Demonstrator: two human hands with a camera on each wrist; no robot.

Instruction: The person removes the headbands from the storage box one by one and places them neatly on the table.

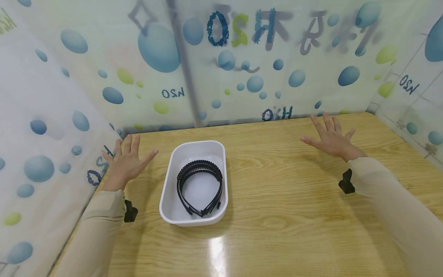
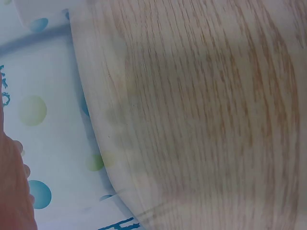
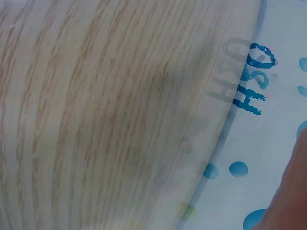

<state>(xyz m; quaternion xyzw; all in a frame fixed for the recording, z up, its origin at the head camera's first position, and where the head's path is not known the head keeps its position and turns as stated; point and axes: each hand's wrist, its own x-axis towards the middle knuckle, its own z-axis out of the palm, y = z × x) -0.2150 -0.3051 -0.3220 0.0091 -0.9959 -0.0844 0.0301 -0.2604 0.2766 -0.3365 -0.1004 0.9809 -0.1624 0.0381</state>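
Note:
Several black headbands [image 1: 199, 166] with toothed upper bands lie nested together inside a white plastic tub [image 1: 166, 200], left of the table's middle. My left hand [image 1: 126, 163] is spread wide over the table's left edge, beside the tub, and holds nothing. Far to the right, my right hand [image 1: 330, 139] is also spread, fingers pointing at the back edge, with nothing in it. Only a strip of the left hand [image 2: 14, 184] shows at the side of the left wrist view. In the right wrist view, part of the right hand [image 3: 290, 191] fills the lower right corner.
The wooden table [image 1: 277, 215] has a glossy grain and a light reflection near its front. Behind it hangs a pale curtain [image 1: 207, 77] with blue and green dots and lettering, which also closes in both sides. Each wrist wears a small black device [image 1: 130, 211].

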